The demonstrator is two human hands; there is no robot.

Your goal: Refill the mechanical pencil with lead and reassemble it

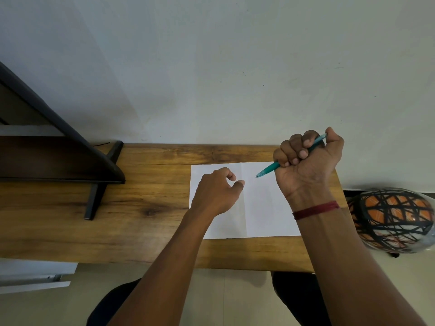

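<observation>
A teal mechanical pencil point(268, 170) is gripped in the fist of my right hand point(308, 158), raised above the far right part of a white sheet of paper point(266, 208). Its tip points down and left toward the sheet, and its back end pokes out past my thumb. My left hand point(217, 191) rests over the left part of the paper with thumb and forefinger curled close together. I cannot tell whether anything thin, such as a lead, lies between those fingers.
The paper lies on a narrow wooden table point(146, 208) set against a pale wall. A dark shelf frame point(98, 161) stands on the table's left part. An orange and black ball point(393, 220) in plastic sits off the right edge. My knees show below the front edge.
</observation>
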